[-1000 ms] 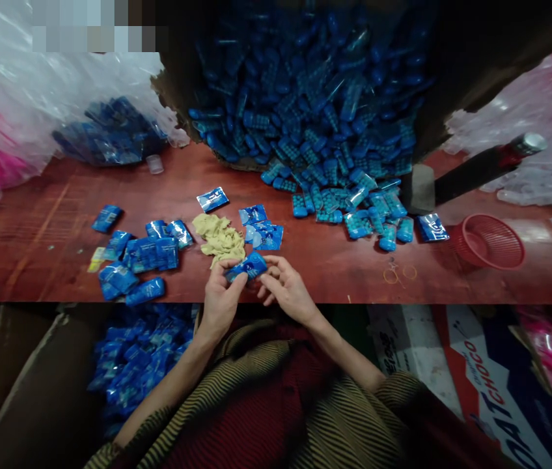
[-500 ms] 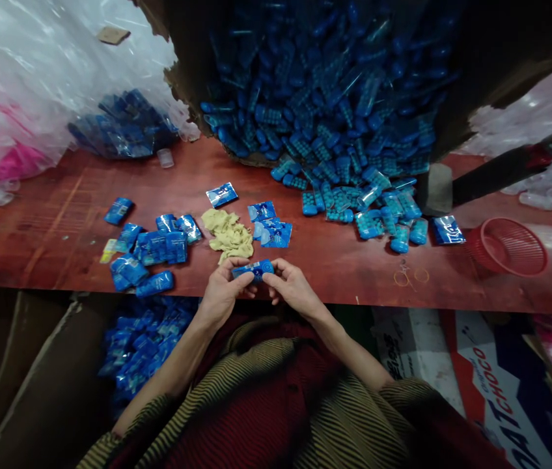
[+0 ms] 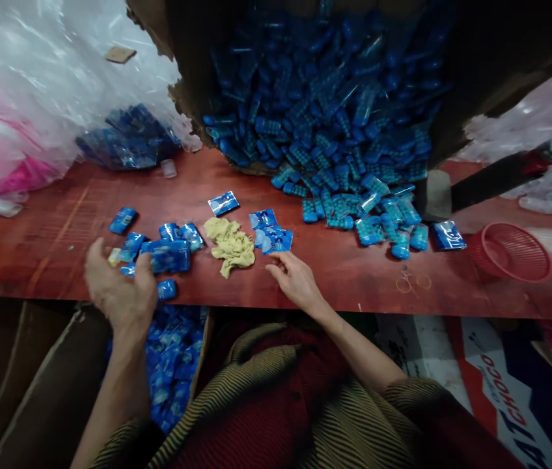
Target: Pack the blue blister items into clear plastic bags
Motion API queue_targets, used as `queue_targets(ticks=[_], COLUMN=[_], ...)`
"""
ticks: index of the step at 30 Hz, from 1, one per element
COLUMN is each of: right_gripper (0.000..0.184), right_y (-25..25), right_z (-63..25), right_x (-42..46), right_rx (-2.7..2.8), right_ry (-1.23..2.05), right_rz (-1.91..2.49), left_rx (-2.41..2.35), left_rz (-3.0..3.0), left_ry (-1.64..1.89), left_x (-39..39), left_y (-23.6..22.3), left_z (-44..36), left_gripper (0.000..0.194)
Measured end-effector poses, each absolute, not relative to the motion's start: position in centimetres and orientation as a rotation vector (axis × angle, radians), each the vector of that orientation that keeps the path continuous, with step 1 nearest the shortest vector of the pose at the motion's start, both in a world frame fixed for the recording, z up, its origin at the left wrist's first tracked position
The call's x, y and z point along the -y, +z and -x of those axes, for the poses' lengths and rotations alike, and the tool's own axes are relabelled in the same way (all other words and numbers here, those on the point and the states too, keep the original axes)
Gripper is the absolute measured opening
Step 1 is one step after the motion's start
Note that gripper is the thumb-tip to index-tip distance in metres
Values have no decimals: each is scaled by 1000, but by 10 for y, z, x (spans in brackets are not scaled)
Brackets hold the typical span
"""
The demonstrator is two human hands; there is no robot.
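Note:
My left hand (image 3: 122, 286) is over the left part of the table with its fingers spread and nothing visible in it. It partly hides a cluster of small blue wrapped packs (image 3: 166, 256). My right hand (image 3: 299, 283) rests near the flat blue printed sleeves (image 3: 276, 240), thumb and forefinger apart. Its fingertips are at the lower edge of these sleeves; whether they touch, I cannot tell. Between the hands lies a crumpled yellowish cloth-like piece (image 3: 230, 246), with a single blue sleeve (image 3: 224, 202) behind it.
A torn cardboard box (image 3: 188, 98) spills small clear, blue-ended containers (image 3: 339, 176) onto the red table (image 3: 305, 293). At the right are a dark-handled tool with a blocky head (image 3: 495, 179) and a red basket (image 3: 510, 251). Blue packs (image 3: 173, 365) fill a box below the edge.
Both hands were together holding a small blue pack. They have separated: my left hand moved left over the cluster, now without the pack, and my right hand moved slightly right toward the flat sleeves.

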State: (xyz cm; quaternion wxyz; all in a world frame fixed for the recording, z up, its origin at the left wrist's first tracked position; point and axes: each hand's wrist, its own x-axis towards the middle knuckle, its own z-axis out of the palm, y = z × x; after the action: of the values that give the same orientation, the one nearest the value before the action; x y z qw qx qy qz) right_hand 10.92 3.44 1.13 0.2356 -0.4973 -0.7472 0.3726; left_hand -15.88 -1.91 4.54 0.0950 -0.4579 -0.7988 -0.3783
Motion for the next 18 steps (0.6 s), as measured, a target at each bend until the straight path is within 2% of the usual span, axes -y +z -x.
queue_targets(ticks=[2, 5, 6, 9, 12, 15, 18], right_gripper=[42, 64, 63, 45, 37, 33, 33], right_y=[10, -5, -13, -35, -46, -41, -28], right_z=[-94, -56, -43, -17, -15, -35, -66], right_x=[-46, -57, -60, -68, -76, -81, -78], right_rx=[2232, 2470, 2523, 2572, 2532, 2528, 2544], right_ry=[829, 628, 600, 637, 755, 792, 641], right_rz=[1335, 1215, 1161, 1060, 991, 891, 862], left_rx=[2278, 2296, 2283, 2274, 2301, 2276, 2262], left_rz=[1345, 1602, 1700, 1966, 2087, 2194, 2262], left_ry=[-1020, -1142, -1191, -1304, -1326, -1239, -993], left_x=[19, 12, 7, -8, -23, -32, -30], left_y=[44, 30, 23, -4, -32, -51, -54], left_z=[157, 126, 114, 85, 77, 80, 81], left_gripper=[62, 44, 43, 44, 50, 57, 54])
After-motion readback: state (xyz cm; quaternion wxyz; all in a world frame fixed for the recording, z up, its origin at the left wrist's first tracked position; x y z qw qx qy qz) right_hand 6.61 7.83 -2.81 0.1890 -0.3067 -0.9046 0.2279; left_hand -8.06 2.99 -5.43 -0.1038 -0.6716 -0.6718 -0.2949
